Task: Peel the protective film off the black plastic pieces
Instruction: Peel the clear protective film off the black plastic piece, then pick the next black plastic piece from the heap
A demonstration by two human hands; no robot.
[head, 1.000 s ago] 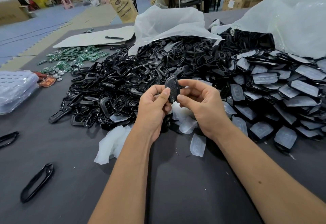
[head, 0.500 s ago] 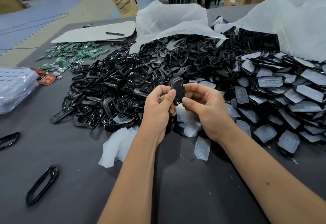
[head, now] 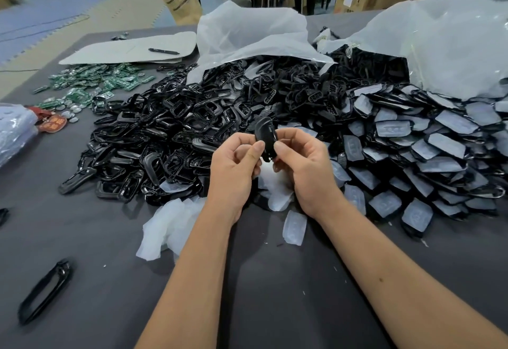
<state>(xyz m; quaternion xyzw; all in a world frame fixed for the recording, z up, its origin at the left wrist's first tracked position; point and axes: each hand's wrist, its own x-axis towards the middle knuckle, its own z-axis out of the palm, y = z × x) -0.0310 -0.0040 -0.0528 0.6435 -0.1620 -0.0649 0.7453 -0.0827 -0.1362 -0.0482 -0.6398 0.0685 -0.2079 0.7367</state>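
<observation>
- A black plastic piece stands on edge between the two hands, held up above the table, its upper end rising past the fingertips.
- The left hand pinches the piece's left side, thumb tip pressed against it, the other fingers curled in behind.
- The right hand grips the right side, thumb tip against the near edge, the fingers wrapped round the far side.
- The two thumb tips lie close together, with the lower part of the piece between them.
- Whether any film is still on this piece cannot be told.
- Just below and beyond the hands, on the table, lie loose scraps of whitish peeled film; one single film lies just beside the right wrist.
- A crumpled heap of white film lies on the table to the left of the left forearm.
- Beyond and to the left of the hands spreads a heap of glossy black frames.
- To the right of the right hand lies a wide spread of black pieces with pale film on their faces.
- Behind both heaps lie two open translucent plastic bags.
- Far left beyond the frames lies a scatter of green circuit boards, and behind it a grey sheet with a pen on it.
- Near the left elbow, well apart from the hands, a single black frame lies on the table.
</observation>
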